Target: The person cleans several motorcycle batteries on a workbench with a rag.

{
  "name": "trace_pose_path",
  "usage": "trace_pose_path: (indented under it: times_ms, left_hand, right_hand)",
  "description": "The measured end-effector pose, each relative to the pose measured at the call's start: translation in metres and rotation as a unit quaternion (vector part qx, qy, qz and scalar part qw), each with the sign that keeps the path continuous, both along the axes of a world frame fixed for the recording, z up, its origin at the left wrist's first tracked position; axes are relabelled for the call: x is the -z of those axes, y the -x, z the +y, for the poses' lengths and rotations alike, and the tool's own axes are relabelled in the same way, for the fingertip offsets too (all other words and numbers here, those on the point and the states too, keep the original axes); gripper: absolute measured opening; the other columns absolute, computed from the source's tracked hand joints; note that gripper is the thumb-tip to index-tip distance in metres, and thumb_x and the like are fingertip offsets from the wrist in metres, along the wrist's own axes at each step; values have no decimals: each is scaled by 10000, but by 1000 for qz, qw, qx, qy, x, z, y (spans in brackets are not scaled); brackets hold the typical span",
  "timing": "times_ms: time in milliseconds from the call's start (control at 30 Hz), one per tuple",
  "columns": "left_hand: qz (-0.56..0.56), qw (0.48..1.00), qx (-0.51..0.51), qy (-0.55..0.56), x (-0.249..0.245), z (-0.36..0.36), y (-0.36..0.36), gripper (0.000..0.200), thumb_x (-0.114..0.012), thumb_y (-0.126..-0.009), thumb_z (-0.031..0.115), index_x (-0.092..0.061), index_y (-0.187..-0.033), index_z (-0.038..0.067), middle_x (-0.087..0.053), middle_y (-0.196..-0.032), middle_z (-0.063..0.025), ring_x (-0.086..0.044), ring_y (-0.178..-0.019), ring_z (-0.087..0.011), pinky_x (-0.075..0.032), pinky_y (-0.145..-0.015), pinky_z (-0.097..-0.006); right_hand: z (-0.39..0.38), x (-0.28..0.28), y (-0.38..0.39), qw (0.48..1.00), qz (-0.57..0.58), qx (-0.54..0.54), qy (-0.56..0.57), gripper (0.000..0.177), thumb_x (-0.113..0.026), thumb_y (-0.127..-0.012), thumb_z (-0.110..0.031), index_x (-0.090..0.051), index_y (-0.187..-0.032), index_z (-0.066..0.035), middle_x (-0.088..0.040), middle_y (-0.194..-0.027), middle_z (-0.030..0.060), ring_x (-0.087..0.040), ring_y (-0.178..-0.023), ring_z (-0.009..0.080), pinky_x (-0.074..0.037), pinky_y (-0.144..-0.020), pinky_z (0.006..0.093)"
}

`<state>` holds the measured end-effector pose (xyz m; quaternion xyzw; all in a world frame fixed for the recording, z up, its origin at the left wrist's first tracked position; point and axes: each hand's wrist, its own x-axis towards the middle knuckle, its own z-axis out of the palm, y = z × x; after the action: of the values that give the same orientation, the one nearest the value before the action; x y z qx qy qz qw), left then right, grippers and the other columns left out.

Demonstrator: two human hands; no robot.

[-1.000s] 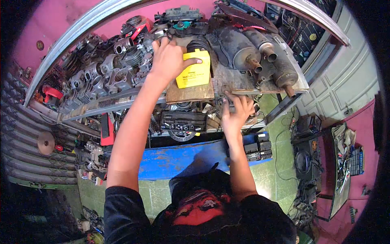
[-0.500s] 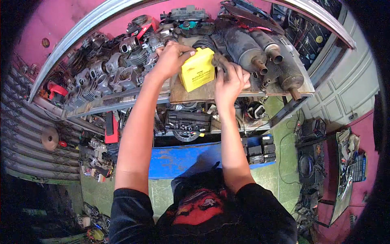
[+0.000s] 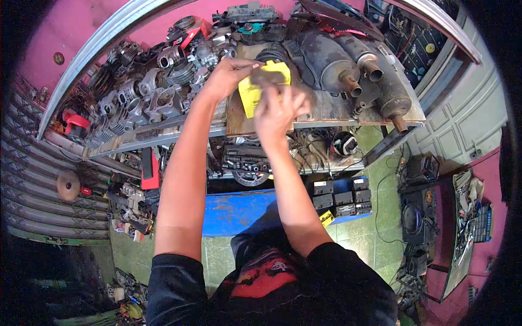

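A yellow box (image 3: 250, 99) stands on the wooden board (image 3: 237, 126) at the middle of the workbench, its top flaps up. My left hand (image 3: 225, 80) pinches the box's upper left edge. Over the front of the box, my right hand (image 3: 278, 110) is blurred by motion, with a dark brownish part (image 3: 270, 79) held by its fingers at the box's top. The part's exact shape is smeared. Behind the box lies a black ribbed round piece (image 3: 271, 55).
Metal engine cylinders (image 3: 166, 100) crowd the bench to the left. Mufflers (image 3: 331, 68) lie to the right, their pipes pointing forward. Below are a socket set (image 3: 246, 157), a blue bench (image 3: 234, 213) and black boxes (image 3: 343, 200).
My right hand has moved left with the dark part, from beside the box to over its top and front. My left hand has stayed at the box's edge.
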<state>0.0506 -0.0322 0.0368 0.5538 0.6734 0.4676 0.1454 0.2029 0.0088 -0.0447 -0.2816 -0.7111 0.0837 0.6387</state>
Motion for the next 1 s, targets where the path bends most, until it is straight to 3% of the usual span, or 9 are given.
trace_pose_path:
  times_ms: [133,167,267,467,600,733,800,933,1000]
  left_hand:
    - [-19,999,-6,31,-10,-1,-10,330,-714,-973,204,-765,-1202,-28,-795,-1082,-130,-688,-997,-154,-523,-956,-305]
    - [-33,998,-6,60,-9,-1,-7,390,-711,-983,318,-775,-1178,-14,-779,-1123,-116,-662,-1046,-160,-483,-994,-317]
    - [-8,1000,-3,19,3,2,3,378,-711,-983,314,-779,-1175,-5,-779,-1105,-107,-656,-1035,-149,-480,-993,-313]
    - [-44,998,1,40,1,4,2,368,-705,-994,297,-774,-1219,14,-782,-1099,-79,-644,-1014,-123,-485,-959,-296]
    - [-65,997,-7,28,2,4,-1,378,-736,-964,272,-767,-1155,-53,-791,-1032,-102,-663,-938,-139,-516,-901,-307]
    - [-29,999,-6,22,1,1,2,383,-722,-981,297,-771,-1160,-38,-787,-1034,-86,-651,-954,-127,-507,-909,-302]
    - [-15,999,-13,31,1,-1,1,393,-709,-994,314,-770,-1187,-22,-787,-1060,-78,-654,-985,-127,-499,-932,-298]
    - [-28,999,-21,15,3,4,-2,386,-740,-974,318,-778,-1105,-44,-779,-952,-77,-634,-854,-115,-522,-820,-309]
    - [-59,998,-10,16,2,2,-5,395,-739,-974,332,-778,-1115,-35,-778,-944,-81,-633,-856,-111,-520,-820,-307]
  right_hand:
    - [15,-12,4,994,59,47,83,319,-714,-833,-76,-754,-1096,-252,-599,-992,54,-501,-1068,323,-309,-915,514]
    - [9,-12,9,994,60,47,84,319,-714,-833,-76,-754,-1096,-252,-599,-992,54,-501,-1068,323,-309,-915,514]
    - [-22,-1,20,999,1,-10,33,389,-708,-756,-33,-762,-1079,-242,-626,-1035,18,-511,-1072,305,-305,-947,499]
    - [-10,23,5,997,-35,-42,-55,340,-721,-780,-83,-735,-1091,-220,-649,-1127,8,-517,-1069,327,-307,-943,520]
    - [6,7,1,996,50,51,57,285,-675,-861,-25,-755,-1055,-218,-643,-1040,25,-512,-1031,327,-349,-878,471]
    - [-19,11,16,1000,-6,-6,-22,386,-728,-755,-48,-774,-1071,-264,-630,-1032,5,-514,-1039,291,-304,-918,495]
    - [-26,24,16,997,-22,-40,-66,365,-728,-755,-46,-774,-1053,-252,-633,-1032,4,-521,-1032,293,-303,-917,480]
    - [-13,40,-7,995,-57,-57,-59,305,-731,-777,-58,-757,-1034,-222,-634,-1022,9,-525,-1020,304,-307,-909,490]
    - [1,41,-11,996,-54,47,46,237,-718,-816,-64,-736,-1013,-195,-635,-1015,22,-525,-1022,321,-316,-902,505]
